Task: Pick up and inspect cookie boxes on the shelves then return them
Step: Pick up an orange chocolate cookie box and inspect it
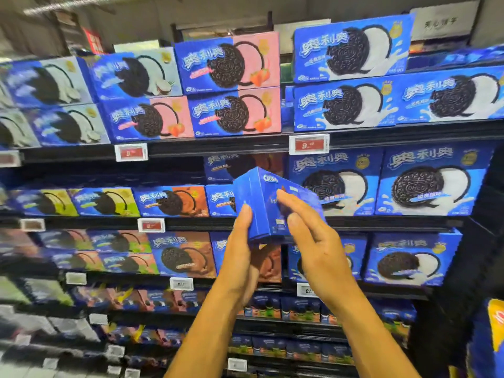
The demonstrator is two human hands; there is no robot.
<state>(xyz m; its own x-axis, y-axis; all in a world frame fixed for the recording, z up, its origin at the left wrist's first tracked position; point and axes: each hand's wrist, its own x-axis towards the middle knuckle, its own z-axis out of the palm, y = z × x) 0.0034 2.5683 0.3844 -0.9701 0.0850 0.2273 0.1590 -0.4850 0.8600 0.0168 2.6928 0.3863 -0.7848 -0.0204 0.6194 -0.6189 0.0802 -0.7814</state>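
Holding one blue cookie box (268, 207) up in front of the shelves (245, 144), I am seeing it tilted, one end panel and a long side turned toward me. My left hand (240, 257) is supporting it from below and from the left, fingers running up the near face, though I cannot tell whether they are curling round it. My right hand (313, 241) is lying against its right side, fingers straight and touching the card.

Hard to read: the left part of the view is blurring, so the boxes there are showing colour only. Print on the held box is too small to make out, and my hands are covering its lower edge. A yellow-and-blue pack (491, 339) is being cut off at the right edge.

Shelf contents: the top shelf is carrying pale-fronted boxes (136, 73), pink strawberry boxes (234, 111) and white-cream boxes (349, 103). Next shelf down: green boxes (105, 201), an orange box (173, 200), more white-cream boxes (429, 181). Red price tags (309, 145) are clipping along the shelf edges.
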